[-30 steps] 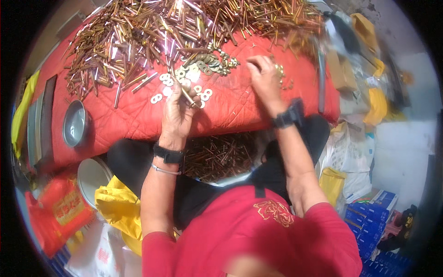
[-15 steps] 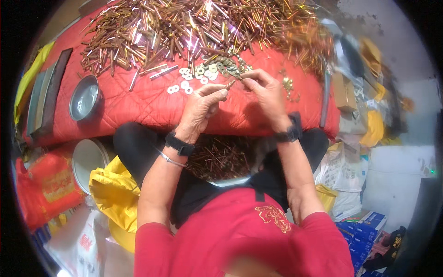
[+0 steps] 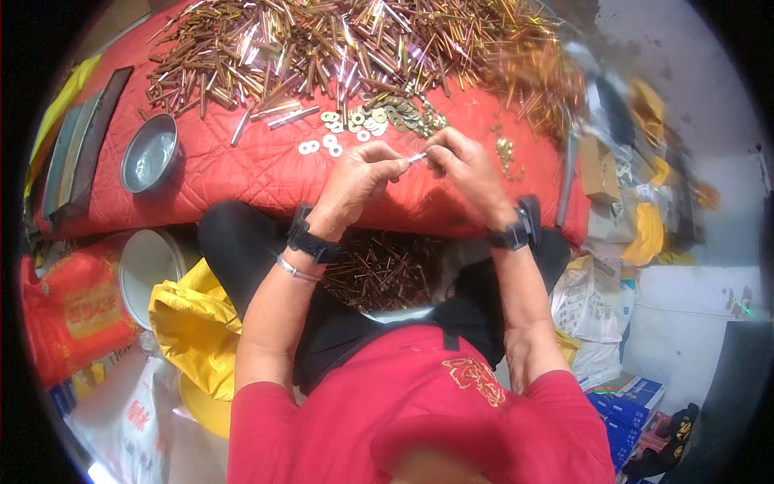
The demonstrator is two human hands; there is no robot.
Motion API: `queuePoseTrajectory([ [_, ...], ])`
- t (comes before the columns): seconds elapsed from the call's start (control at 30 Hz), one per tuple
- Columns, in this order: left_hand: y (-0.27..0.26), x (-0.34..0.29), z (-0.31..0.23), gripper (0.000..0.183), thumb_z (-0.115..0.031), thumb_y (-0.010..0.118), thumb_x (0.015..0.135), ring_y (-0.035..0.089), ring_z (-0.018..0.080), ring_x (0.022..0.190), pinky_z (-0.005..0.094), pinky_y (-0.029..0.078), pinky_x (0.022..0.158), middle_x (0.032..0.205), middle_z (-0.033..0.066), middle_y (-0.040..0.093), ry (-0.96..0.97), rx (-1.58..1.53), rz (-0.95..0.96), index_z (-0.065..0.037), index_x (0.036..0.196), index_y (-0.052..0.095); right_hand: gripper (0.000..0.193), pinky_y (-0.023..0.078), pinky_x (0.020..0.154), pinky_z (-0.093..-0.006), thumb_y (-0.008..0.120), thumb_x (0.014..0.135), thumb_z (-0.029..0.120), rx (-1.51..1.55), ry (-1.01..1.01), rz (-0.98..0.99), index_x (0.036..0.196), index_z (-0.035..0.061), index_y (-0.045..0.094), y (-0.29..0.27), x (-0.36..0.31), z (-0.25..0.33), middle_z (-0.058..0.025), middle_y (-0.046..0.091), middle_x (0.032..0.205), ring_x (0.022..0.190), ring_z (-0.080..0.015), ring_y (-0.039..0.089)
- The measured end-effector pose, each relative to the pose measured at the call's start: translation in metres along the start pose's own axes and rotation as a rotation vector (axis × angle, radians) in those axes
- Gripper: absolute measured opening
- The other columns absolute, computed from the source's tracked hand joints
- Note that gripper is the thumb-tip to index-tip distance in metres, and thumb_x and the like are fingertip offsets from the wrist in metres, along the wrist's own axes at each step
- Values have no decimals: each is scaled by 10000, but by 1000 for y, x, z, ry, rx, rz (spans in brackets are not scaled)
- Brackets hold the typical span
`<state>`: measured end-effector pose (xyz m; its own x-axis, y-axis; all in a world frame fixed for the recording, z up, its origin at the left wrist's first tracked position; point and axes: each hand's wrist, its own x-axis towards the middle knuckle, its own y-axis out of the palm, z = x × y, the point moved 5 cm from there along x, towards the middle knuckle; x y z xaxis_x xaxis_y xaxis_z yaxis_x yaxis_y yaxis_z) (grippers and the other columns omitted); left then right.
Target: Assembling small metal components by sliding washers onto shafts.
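Observation:
Between my two hands, above the front of the red quilted cover (image 3: 266,181), is a slim, shiny metal rod (image 3: 417,158). My left hand (image 3: 355,184) is closed, pinching its near-left end between thumb and fingers. The fingers of my right hand (image 3: 469,171) are bent and pressed together at the other end; they hide its tip. Just beyond my hands lie pale flat washers (image 3: 364,135) and a heap of darker, brass-toned washers (image 3: 401,113). Small gold-coloured nuts or similar pieces (image 3: 505,150) are scattered to the right of my right hand.
A large pile of coppery metal rods or tubes (image 3: 322,48) covers the far side. At left stands a grey metal bowl (image 3: 151,153). More brown rods fill a container (image 3: 383,274) between my legs. A dark bar (image 3: 568,181) lies along the right edge, near a cardboard box (image 3: 598,169).
The rod has turned from a steep slant to a flatter one and now shows a bright silvery glint. My right hand has dropped slightly; my left has moved a little right.

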<state>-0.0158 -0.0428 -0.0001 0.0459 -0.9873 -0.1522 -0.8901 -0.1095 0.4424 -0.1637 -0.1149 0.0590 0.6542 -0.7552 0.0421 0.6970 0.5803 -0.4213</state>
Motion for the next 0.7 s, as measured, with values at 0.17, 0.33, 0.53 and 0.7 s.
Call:
queuePoseTrajectory([
  [0.17, 4, -2, -5, 74, -158, 697, 814, 390, 15, 489, 179, 271, 435, 665, -51, 551, 41, 83, 16, -94, 818, 661, 292, 452, 638, -329, 483, 974, 271, -362, -68, 53, 920, 9, 600, 1, -2, 6, -100, 550, 723, 652, -215, 550],
  [0.33, 4, -1, -3, 77, -147, 693, 817, 365, 6, 483, 175, 246, 431, 671, -54, 545, -70, -66, 64, -85, 844, 658, 207, 461, 653, -344, 537, 941, 189, -174, -369, -197, 1067, 32, 586, 1, 3, 14, -123, 565, 831, 697, -223, 558],
  [0.53, 3, 0, 2, 74, -143, 690, 821, 355, 1, 472, 170, 233, 422, 676, -48, 551, -80, -87, 65, -85, 851, 653, 307, 477, 674, -306, 544, 910, 83, -222, -233, -196, 1214, 50, 529, 9, 7, 12, -105, 595, 861, 729, -194, 580],
  [0.7, 1, 0, 0, 73, -142, 690, 821, 362, 3, 475, 165, 238, 426, 685, -39, 563, -87, -105, 67, -87, 849, 652, 346, 488, 692, -313, 549, 913, 93, -93, -140, -203, 1255, 49, 511, 5, 2, 17, -99, 605, 836, 734, -189, 598],
])
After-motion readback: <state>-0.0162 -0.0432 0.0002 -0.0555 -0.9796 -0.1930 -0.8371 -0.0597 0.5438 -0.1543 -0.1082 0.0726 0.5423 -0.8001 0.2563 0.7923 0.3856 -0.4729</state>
